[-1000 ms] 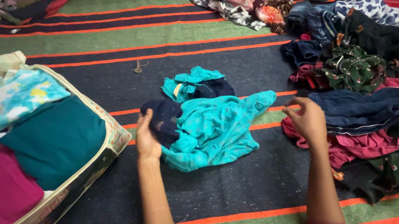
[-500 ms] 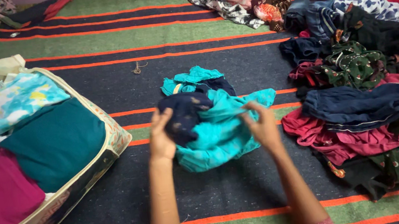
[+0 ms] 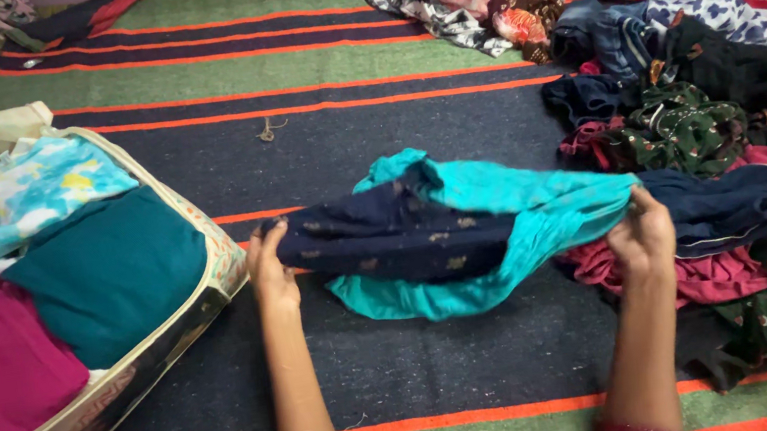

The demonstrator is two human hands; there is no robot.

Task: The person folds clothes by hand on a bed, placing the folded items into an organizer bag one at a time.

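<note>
You hold a teal and navy cloth garment stretched between both hands.

Your left hand [image 3: 269, 270] has its grip closed on the navy patterned end of the teal and navy cloth garment [image 3: 445, 227], and your right hand [image 3: 644, 234] has its grip closed on the teal end, so the garment hangs spread just above the striped green, navy and orange bed cover [image 3: 323, 144]. Just beside your right hand lies a heap of loose mixed clothes [image 3: 724, 148]. To your left sits an open fabric storage bag [image 3: 126, 377] holding folded clothes in teal, magenta and pale blue.
</note>
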